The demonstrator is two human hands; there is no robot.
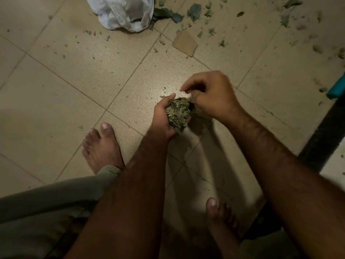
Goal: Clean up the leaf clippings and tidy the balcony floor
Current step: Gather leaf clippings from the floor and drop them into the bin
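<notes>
Cupped beneath a loose clump of dry green leaf clippings (177, 113), the left hand (163, 118) gripped it, while the right hand (211, 96), just beside that grip, seemed to pinch a tiny leaf scrap (180, 89). Light and crumbly, the clump probably wanted an enclosing hold from below. A crumpled white plastic bag (121, 12) lay well beyond the grip.

One bag (121, 12), one cardboard scrap (184, 43), two feet (101, 148) — countless leaf clippings (177, 113)
</notes>
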